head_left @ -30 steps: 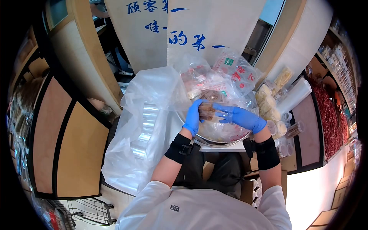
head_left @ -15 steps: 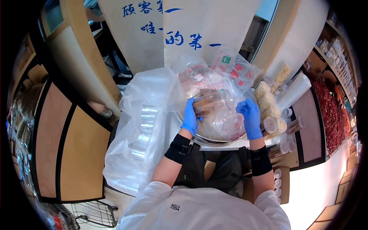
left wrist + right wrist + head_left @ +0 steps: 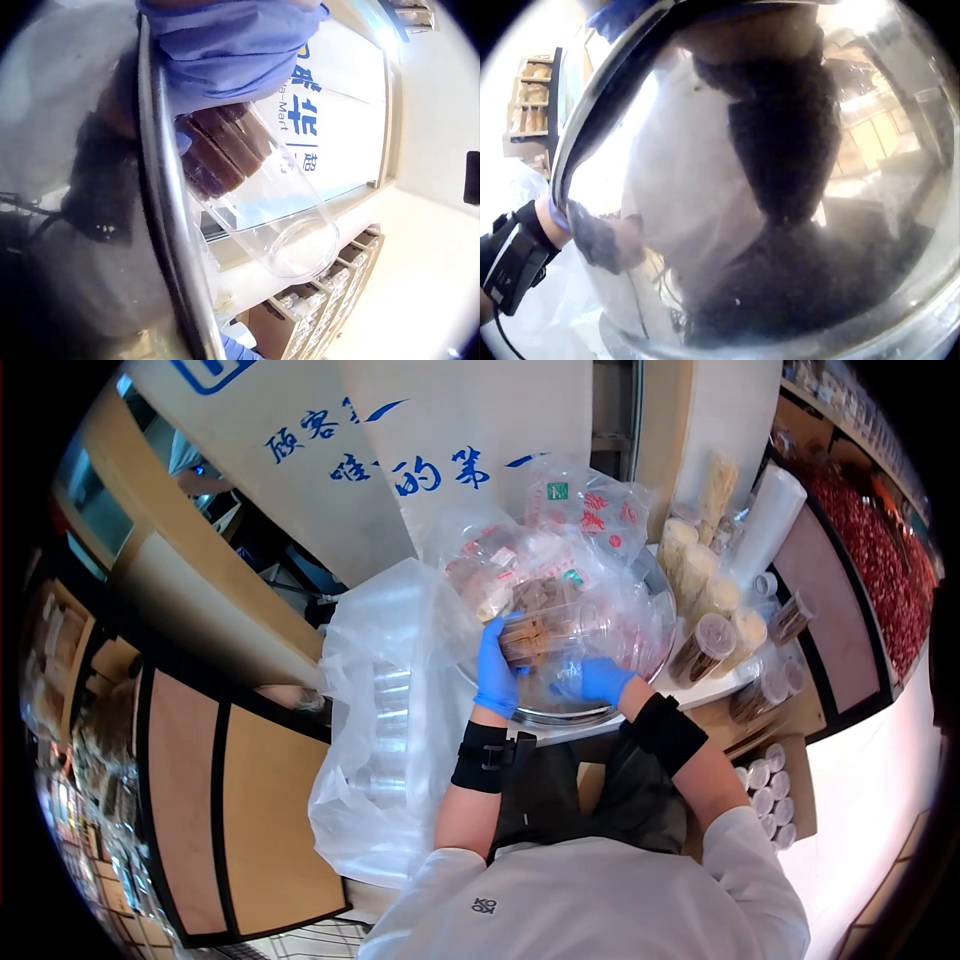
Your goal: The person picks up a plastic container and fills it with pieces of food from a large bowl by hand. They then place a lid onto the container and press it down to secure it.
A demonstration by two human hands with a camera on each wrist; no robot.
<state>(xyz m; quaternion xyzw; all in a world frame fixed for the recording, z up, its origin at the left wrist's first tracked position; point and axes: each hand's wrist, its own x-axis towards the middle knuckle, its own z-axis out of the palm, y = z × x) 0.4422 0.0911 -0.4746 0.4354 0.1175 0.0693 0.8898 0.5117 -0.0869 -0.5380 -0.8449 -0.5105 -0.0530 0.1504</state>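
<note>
In a blue glove, my left hand (image 3: 495, 672) grips a clear plastic jar (image 3: 592, 628) by its left end, over a metal bowl (image 3: 560, 717). Brown flat pieces (image 3: 522, 640) stand packed together inside the jar; the left wrist view shows the jar's other end (image 3: 304, 244) without them. My right hand (image 3: 603, 682), also gloved in blue, reaches into the near side of the bowl, below the jar. Its fingertips are blurred behind clear plastic, and I cannot tell whether they hold something. Crumpled plastic bags (image 3: 620, 520) fill the bowl's far side.
Left of the bowl lies a large translucent bag (image 3: 375, 620) with stacked clear containers. On the right stand filled jars (image 3: 705, 645) and a roll of plastic (image 3: 770, 525). A box of lidded jars (image 3: 770, 790) sits low at the right.
My right hand left the jar's right end, drew back to the right, then came down into the bowl. My left hand keeps holding the jar. The head view has turned.
</note>
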